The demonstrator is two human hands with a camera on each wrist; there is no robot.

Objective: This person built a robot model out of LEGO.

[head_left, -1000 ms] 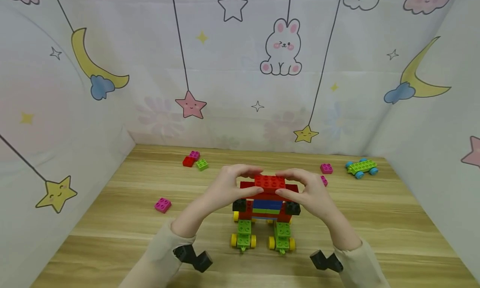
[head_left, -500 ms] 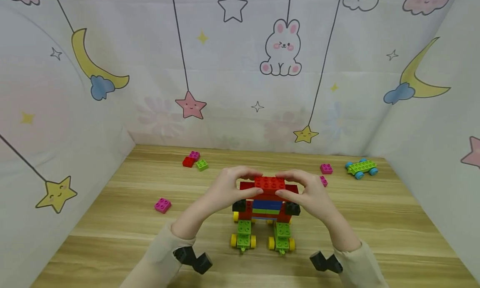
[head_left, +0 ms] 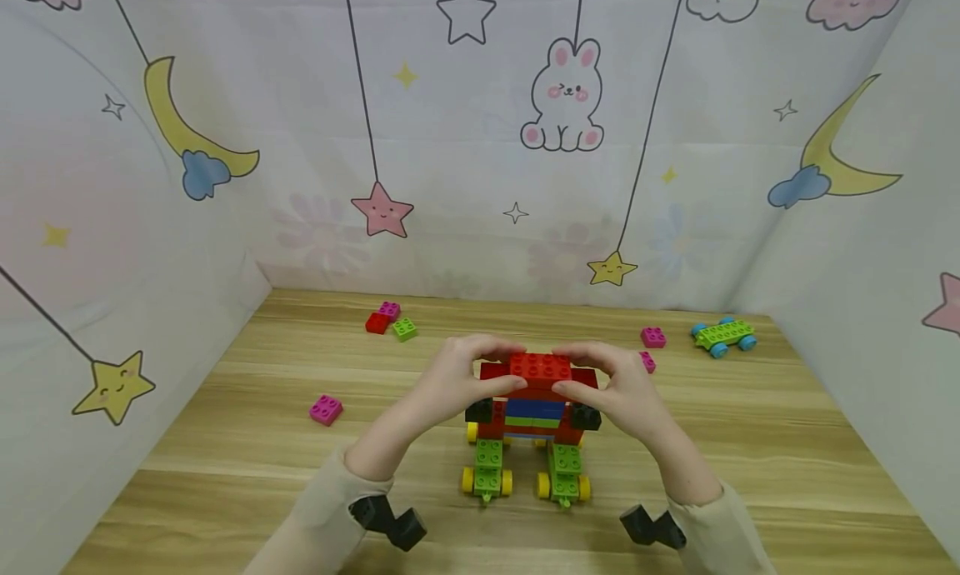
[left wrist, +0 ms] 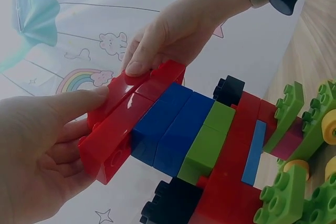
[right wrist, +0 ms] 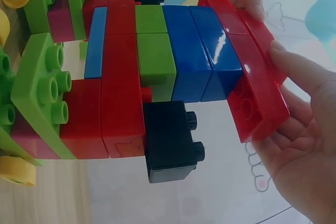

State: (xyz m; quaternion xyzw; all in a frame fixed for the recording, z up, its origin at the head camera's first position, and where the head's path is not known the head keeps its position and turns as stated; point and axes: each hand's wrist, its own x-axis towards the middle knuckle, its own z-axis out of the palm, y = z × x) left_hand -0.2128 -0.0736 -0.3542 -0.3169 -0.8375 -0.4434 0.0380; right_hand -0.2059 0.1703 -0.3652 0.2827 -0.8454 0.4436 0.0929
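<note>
A tall toy brick build stands on two green wheeled bases (head_left: 488, 467) with yellow wheels. Its upper body stacks red, green and blue bricks (left wrist: 181, 124), with a black brick (right wrist: 170, 140) jutting out on each side. Across the top lies a red brick (head_left: 540, 365) on a wider red layer (right wrist: 252, 72). My left hand (head_left: 476, 367) grips the top red brick's left end, thumb on the near face and fingers behind. At the other end my right hand (head_left: 611, 383) holds the same brick in a mirrored grip. Fingers behind the brick are partly hidden.
On the wooden table (head_left: 247, 475), a pink brick (head_left: 326, 409) lies to the left. Farther back are a red brick (head_left: 377, 322) and a green brick (head_left: 405, 329). At the back right sit a pink brick (head_left: 653, 337) and a green car base (head_left: 723, 334) with blue wheels.
Both hands and the top red brick sit very slightly lower than a second ago. The grip and the rest of the build look the same.
</note>
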